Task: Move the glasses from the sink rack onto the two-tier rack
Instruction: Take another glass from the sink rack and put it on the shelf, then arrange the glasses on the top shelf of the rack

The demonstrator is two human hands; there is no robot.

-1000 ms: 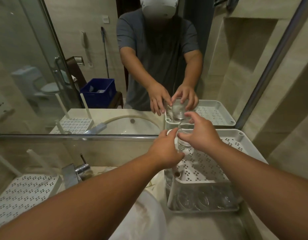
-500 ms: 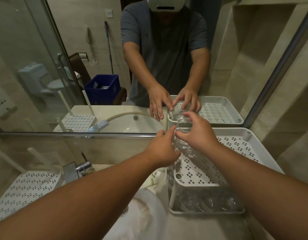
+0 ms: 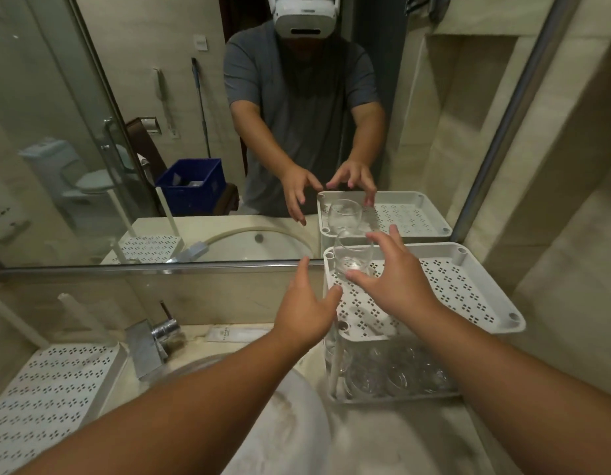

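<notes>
A clear glass (image 3: 352, 252) stands upright at the back left corner of the top tier of the white two-tier rack (image 3: 468, 289). My right hand (image 3: 396, 279) hovers just in front of it with fingers spread, apart from the glass. My left hand (image 3: 305, 305) is beside the rack's left edge, fingers relaxed and holding nothing. Several glasses (image 3: 393, 371) lie on the rack's lower tier. The white perforated sink rack (image 3: 46, 395) sits at the lower left, bare in what shows.
A mirror (image 3: 194, 132) rises right behind the counter and repeats the rack, the glass and my hands. A chrome faucet (image 3: 153, 341) stands left of the basin (image 3: 283, 416). A tiled wall closes the right side.
Both hands held the glass over the top tier's back left corner. They have let go and pulled back with fingers spread, and the glass now stands on the tier.
</notes>
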